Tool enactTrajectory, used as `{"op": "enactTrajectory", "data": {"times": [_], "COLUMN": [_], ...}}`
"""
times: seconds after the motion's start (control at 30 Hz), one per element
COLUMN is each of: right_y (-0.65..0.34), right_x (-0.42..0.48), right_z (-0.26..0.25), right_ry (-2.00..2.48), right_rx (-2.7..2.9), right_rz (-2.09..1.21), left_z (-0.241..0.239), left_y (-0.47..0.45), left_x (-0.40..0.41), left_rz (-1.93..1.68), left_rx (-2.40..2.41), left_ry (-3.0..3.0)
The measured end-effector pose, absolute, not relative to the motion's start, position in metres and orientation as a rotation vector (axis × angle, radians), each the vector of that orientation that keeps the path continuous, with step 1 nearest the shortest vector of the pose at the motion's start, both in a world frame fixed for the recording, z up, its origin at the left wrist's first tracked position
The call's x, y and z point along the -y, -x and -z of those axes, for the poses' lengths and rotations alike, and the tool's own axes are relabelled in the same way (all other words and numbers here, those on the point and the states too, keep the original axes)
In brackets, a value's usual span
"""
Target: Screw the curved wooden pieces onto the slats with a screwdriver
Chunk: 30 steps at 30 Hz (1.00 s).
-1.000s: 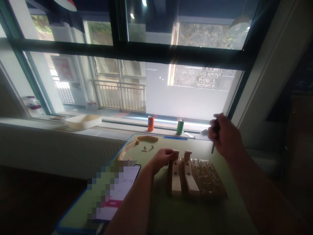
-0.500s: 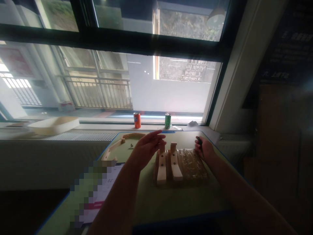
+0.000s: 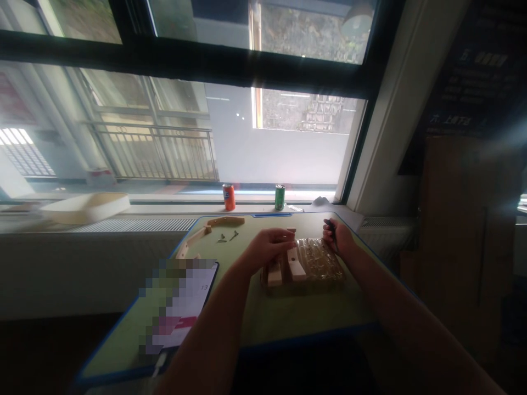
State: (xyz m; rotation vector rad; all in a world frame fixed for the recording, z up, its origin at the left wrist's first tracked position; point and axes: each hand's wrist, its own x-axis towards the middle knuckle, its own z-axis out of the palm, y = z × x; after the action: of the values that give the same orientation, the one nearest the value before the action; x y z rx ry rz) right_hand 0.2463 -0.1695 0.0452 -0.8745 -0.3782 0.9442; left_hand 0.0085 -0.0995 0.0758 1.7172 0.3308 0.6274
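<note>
My left hand [image 3: 268, 248] rests with curled fingers on the tops of two pale wooden blocks [image 3: 288, 268] that stand on a woven wooden panel [image 3: 319, 261] on the green table [image 3: 284, 318]. My right hand [image 3: 336, 237] is closed around a thin dark tool at the panel's far right edge. Beyond my left hand lie a few loose screws [image 3: 228, 237] and a curved wooden piece [image 3: 209, 228].
A phone [image 3: 181, 307] with a lit screen lies at the table's left front, a cable at its near end. An orange can [image 3: 228, 197] and a green can [image 3: 279, 197] stand on the windowsill. A cream tray [image 3: 84, 207] sits on the sill at left.
My left hand lifted open off the blocks, then came back down onto them. My right hand dropped from the air beside the window to the panel's edge. The view swung right.
</note>
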Motion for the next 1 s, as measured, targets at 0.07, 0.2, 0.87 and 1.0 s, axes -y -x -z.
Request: {"op": "enactTrajectory", "data": {"times": [0.07, 0.2, 0.87, 1.0], "right_y": [-0.247, -0.247, -0.247, -0.248], "right_x": [0.168, 0.167, 0.166, 0.166], "right_z": [-0.043, -0.040, -0.038, -0.037], "right_ry": [0.867, 0.863, 0.873, 0.877], "right_rx": [0.386, 0.391, 0.423, 0.428], "right_rz": [-0.928, -0.888, -0.887, -0.879], "left_z": [-0.073, -0.069, -0.070, -0.069], "left_y": [-0.010, -0.010, -0.014, -0.014], "left_x": [0.098, 0.094, 0.098, 0.098], "left_rz": [-0.614, -0.531, -0.630, -0.557], "left_rx": [-0.297, -0.265, -0.251, -0.220], "left_ry": [-1.787, -1.855, -2.056, -2.019]}}
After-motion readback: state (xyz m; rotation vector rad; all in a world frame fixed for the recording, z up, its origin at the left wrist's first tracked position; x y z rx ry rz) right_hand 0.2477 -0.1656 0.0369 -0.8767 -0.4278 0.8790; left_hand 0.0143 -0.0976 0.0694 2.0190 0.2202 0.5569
